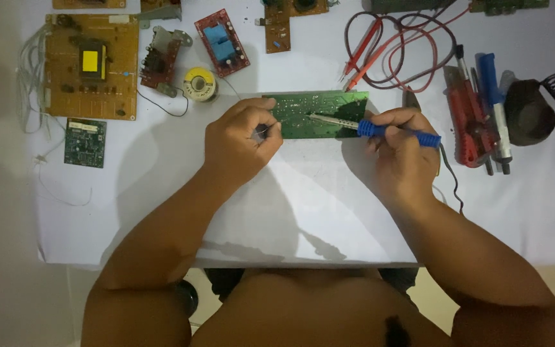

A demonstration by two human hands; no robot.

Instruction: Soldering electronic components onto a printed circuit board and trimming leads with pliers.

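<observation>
The white worktop is being used as a spread-out repair surface, with boards and tools laid around its edges so the middle is being kept for the work. At the far left a large tan circuit board with a yellow block is being left flat, a small green board just below it. To the right, red and blue hand tools are being kept side by side within reach, red probe leads looped behind them.

In the centre, the long green circuit board is being worked on, lying flat near the far edge. The right hand is being closed around the blue-handled soldering iron, gripped like a pen so the tip is being angled down onto the board. The left hand is being curled nearly shut at the board's left end, pinching what looks like a thin wire toward the tip. A yellow solder spool is sitting just behind that hand.
</observation>
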